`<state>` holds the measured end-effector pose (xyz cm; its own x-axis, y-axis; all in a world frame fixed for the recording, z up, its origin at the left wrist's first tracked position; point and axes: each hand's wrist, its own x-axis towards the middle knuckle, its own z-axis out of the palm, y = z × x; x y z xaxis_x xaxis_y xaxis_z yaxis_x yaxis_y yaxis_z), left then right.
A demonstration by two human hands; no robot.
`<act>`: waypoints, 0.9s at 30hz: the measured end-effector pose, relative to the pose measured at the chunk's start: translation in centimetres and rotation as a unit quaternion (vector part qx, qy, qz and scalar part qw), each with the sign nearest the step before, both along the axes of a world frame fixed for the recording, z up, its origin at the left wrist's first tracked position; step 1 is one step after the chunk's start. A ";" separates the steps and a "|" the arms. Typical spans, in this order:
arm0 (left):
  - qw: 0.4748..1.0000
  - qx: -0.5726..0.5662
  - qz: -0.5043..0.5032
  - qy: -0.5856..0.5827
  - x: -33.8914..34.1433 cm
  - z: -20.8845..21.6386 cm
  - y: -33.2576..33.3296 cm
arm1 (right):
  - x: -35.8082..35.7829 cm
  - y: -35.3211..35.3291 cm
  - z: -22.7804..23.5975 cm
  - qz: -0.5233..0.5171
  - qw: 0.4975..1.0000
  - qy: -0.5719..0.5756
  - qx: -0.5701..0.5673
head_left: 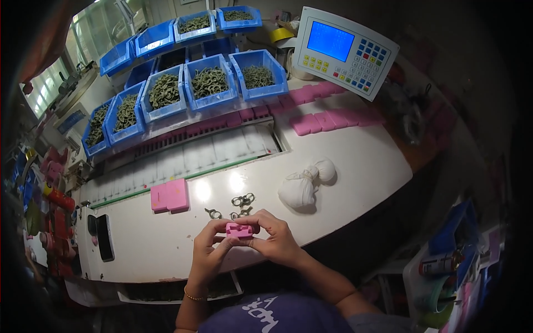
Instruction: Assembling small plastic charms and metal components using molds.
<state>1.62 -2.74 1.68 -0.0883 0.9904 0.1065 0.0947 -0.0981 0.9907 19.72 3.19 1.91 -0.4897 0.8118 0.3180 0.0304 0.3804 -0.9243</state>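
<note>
Left hand and right hand both clamped on 1 pink block, over the table near its front edge, just short of greenish rings. Level block, even fingertip pressure from 2 sides likely steadiest. White lettering on purple cloth; control panel's screen text too small.

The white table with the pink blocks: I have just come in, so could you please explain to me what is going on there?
A person holds a small pink block between the fingers of both hands, the left hand and right hand, over the near part of the white table. Just beyond lie several loose ring-shaped pieces. Two pink blocks lie to the left, and a tied white cloth bag to the right. Blue bins stand farther back, several holding many small greenish pieces.
</note>
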 end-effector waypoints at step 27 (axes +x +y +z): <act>0.876 -0.071 0.301 0.369 -14.5 -1.2 -2.8 | 3.3 0.0 -6.3 -0.192 0.980 -0.050 0.016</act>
